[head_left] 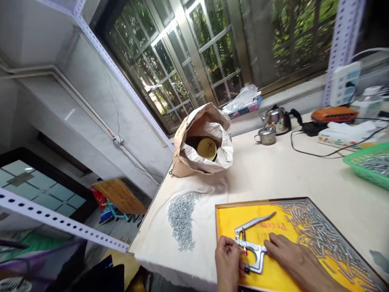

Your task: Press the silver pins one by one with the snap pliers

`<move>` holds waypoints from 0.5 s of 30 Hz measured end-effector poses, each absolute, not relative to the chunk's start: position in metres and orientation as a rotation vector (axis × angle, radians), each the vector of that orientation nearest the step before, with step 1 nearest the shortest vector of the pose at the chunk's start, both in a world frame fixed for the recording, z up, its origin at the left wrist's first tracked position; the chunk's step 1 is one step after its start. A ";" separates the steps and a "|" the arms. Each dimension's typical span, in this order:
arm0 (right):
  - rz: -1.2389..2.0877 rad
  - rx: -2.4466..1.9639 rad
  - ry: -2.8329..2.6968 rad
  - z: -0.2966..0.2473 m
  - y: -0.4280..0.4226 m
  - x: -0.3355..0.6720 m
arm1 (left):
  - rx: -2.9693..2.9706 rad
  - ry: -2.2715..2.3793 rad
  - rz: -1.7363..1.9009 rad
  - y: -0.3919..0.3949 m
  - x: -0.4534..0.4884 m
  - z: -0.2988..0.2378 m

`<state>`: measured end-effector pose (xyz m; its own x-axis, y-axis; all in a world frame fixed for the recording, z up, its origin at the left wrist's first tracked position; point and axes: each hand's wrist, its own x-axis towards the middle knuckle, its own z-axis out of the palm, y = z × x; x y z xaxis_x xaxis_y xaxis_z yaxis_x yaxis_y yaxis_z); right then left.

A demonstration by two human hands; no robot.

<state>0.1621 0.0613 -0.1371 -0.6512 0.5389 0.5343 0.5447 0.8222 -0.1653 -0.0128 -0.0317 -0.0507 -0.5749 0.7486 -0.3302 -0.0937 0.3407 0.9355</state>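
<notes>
Silver hand-press pliers point(259, 254) with a C-shaped jaw lie on a yellow board; their long lever slants up to the right. Red and black tips show at the jaw's opening. Beside that opening is my left hand point(227, 261), its fingers curled and pinched together; what they hold, if anything, is hidden. My right hand point(293, 257) grips the right side of the pliers' frame, fingers bent and partly hidden. Many small metal pins point(319, 227) lie loose along the right part of the yellow tray point(261, 209).
A pile of similar pins point(182, 217) rests on white cloth to the left. Behind stands an open paper sack point(188, 164) with a round yellowish item inside. A kettle point(278, 119), metal cup point(267, 136), cable, tissue box and green basket point(360, 172) of metal pieces are farther right.
</notes>
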 end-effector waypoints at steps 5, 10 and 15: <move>-0.069 -0.825 -2.412 -0.130 0.065 0.150 | 0.579 1.666 1.451 -0.034 -0.006 -0.058; 0.038 -0.980 -2.546 -0.104 0.062 0.149 | 0.415 1.365 1.458 -0.043 0.019 -0.035; 0.184 -1.020 -2.607 -0.082 0.058 0.154 | 0.379 1.347 1.431 -0.059 0.042 -0.010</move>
<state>0.1536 0.0584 -0.0818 -0.6871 0.6784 0.2601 0.6352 0.7347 -0.2384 0.0419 -0.0594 -0.0104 -0.3665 0.8303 -0.4199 -0.4695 0.2246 0.8539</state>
